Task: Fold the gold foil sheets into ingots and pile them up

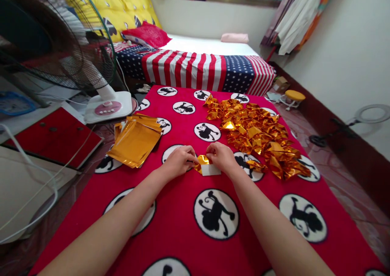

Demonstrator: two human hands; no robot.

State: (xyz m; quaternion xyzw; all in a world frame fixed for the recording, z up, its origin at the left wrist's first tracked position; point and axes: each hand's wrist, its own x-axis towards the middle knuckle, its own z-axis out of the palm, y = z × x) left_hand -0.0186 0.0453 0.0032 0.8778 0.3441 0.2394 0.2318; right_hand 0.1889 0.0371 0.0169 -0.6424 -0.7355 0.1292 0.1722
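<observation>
Between my two hands, low over the red cloth, is a sheet of gold foil paper with a pale underside showing along its near edge. My left hand pinches its left end, fingers closed. On the other side my right hand has its thumb and fingers closed on the upper right part. A stack of flat gold foil sheets lies to the left of my left hand. Beyond my right hand spreads a heap of folded gold foil pieces, with one single folded piece closer to my wrist.
The red cloth with round black-and-white figures covers the surface. A standing fan is at the left edge. Behind is a bed with a striped, starred cover. A yellow stool stands on the floor at right.
</observation>
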